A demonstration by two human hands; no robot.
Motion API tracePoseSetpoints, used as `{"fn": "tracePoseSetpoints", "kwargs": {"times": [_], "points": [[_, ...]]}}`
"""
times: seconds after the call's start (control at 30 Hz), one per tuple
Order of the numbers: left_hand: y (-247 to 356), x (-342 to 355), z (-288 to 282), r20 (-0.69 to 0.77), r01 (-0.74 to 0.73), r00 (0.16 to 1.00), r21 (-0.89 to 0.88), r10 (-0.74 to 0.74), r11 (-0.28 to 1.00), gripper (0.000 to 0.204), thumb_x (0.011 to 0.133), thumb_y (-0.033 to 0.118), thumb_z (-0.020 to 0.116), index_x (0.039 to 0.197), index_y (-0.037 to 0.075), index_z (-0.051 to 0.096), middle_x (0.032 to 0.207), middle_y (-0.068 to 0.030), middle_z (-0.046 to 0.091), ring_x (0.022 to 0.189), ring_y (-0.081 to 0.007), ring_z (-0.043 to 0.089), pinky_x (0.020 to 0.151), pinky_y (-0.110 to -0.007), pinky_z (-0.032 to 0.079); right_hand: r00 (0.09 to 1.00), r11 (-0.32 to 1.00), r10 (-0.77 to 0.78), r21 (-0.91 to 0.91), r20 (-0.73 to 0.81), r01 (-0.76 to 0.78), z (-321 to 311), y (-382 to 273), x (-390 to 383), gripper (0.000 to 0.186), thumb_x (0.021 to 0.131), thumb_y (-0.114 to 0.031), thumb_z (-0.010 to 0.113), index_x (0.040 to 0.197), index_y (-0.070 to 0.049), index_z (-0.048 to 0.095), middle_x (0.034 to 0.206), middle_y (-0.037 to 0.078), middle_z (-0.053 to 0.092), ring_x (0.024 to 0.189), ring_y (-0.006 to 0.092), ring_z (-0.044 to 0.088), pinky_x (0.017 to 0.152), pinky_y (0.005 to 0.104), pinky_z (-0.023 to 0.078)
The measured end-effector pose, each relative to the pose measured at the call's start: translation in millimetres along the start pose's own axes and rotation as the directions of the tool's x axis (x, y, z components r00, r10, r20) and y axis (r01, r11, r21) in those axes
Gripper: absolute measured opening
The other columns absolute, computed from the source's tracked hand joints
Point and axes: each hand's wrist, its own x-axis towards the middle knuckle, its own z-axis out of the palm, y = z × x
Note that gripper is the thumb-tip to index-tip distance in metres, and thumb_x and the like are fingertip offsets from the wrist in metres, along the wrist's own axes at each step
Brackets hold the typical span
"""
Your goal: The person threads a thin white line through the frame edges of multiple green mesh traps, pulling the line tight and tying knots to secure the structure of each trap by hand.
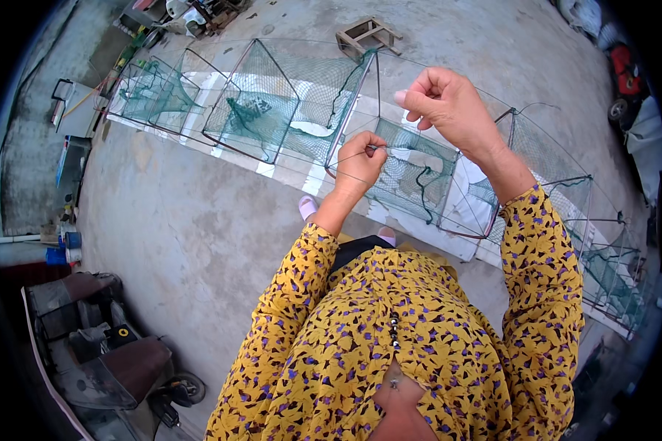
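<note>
A long green fish trap net on dark wire frames stretches across in front of me, from far left to lower right. My left hand is closed in a pinch at the middle of it, beside one upright frame. A thin dark cord runs from its fingertips toward the netting on the right. Raised higher, my right hand has its thumb and fingers curled together above the net. Anything between those fingers is too fine to make out. A darker green rope hangs against the mesh below.
White and grey sheeting lies under the net on the concrete floor. Beyond the net stands a small wooden stool. A scooter is parked at lower left; a red machine stands far right.
</note>
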Motion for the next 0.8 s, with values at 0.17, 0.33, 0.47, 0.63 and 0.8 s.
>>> {"fn": "tracePoseSetpoints", "kwargs": {"times": [0.17, 0.33, 0.47, 0.63, 0.8], "points": [[13.9, 1.3, 2.7, 0.087, 0.326, 0.944, -0.387, -0.318, 0.862, 0.009, 0.078, 0.006, 0.054, 0.082, -0.002, 0.053, 0.073, -0.0089, 0.061, 0.050, -0.0095, 0.050, 0.048, -0.022, 0.043, 0.983, 0.945, 0.119, -0.318, 0.142, -0.068, 19.6, 53.7, 9.7, 0.008, 0.076, -0.007, 0.062, 0.078, 0.000, 0.060, 0.071, 0.003, 0.060, 0.058, 0.0077, 0.056, 0.052, 0.0224, 0.047], [21.7, 2.0, 1.0, 0.116, 0.438, 0.893, -0.454, -0.436, 0.776, 0.012, 0.080, 0.008, 0.050, 0.080, -0.003, 0.054, 0.075, -0.0099, 0.062, 0.050, -0.0085, 0.050, 0.045, -0.021, 0.040, 0.953, 0.897, 0.271, -0.395, 0.137, -0.199, 26.3, 85.0, 15.2, 0.006, 0.075, -0.003, 0.058, 0.080, 0.001, 0.060, 0.071, 0.004, 0.061, 0.059, 0.0089, 0.059, 0.048, 0.0223, 0.047], [26.2, 4.1, -1.6, 0.211, 0.509, 0.860, -0.426, -0.465, 0.748, 0.014, 0.081, 0.011, 0.050, 0.087, -0.001, 0.053, 0.080, -0.0073, 0.063, 0.051, -0.0062, 0.048, 0.045, -0.018, 0.038, 0.963, 0.906, 0.261, -0.362, 0.071, -0.219, 28.2, 83.7, 13.5, 0.007, 0.069, -0.005, 0.061, 0.076, -0.003, 0.063, 0.066, 0.009, 0.063, 0.058, 0.0158, 0.062, 0.058, 0.0286, 0.048], [25.6, 3.2, -1.3, 0.188, 0.506, 0.861, -0.406, -0.472, 0.761, 0.014, 0.081, 0.010, 0.051, 0.087, -0.002, 0.055, 0.079, -0.0060, 0.062, 0.051, -0.0061, 0.048, 0.045, -0.018, 0.038, 0.972, 0.896, 0.235, -0.391, 0.017, -0.210, 37.6, 91.9, 14.3, 0.008, 0.068, -0.005, 0.061, 0.075, -0.003, 0.063, 0.066, 0.010, 0.063, 0.060, 0.0184, 0.062, 0.058, 0.0302, 0.048], [25.2, 1.9, -0.9, 0.184, 0.501, 0.863, -0.433, -0.471, 0.749, 0.013, 0.082, 0.010, 0.053, 0.086, -0.001, 0.057, 0.078, -0.0046, 0.061, 0.052, -0.0054, 0.049, 0.046, -0.018, 0.038, 0.978, 0.887, 0.197, -0.414, -0.061, -0.205, 39.9, 96.5, 13.3, 0.008, 0.067, -0.006, 0.062, 0.074, -0.002, 0.062, 0.068, 0.012, 0.063, 0.061, 0.0212, 0.062, 0.060, 0.0317, 0.048]]}}
